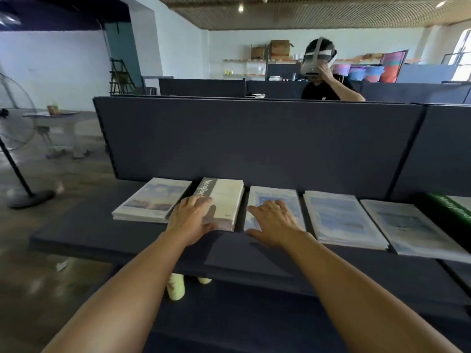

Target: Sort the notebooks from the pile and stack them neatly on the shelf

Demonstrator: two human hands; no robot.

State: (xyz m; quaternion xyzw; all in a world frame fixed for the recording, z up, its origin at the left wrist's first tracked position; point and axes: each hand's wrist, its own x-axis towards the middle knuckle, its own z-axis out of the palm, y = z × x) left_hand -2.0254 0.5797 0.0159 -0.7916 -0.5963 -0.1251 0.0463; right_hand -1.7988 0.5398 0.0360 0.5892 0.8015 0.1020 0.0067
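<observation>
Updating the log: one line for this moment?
left hand: on grey-spined notebook stack | right hand: flat on pale blue notebook stack | dark shelf

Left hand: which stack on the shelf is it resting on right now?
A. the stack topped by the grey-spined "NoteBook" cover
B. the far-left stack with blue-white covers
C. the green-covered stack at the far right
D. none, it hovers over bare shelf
A: the left hand lies with straight fingers on the NoteBook stack, second from the left on the shelf, while the right hand rests on the next stack.
</observation>
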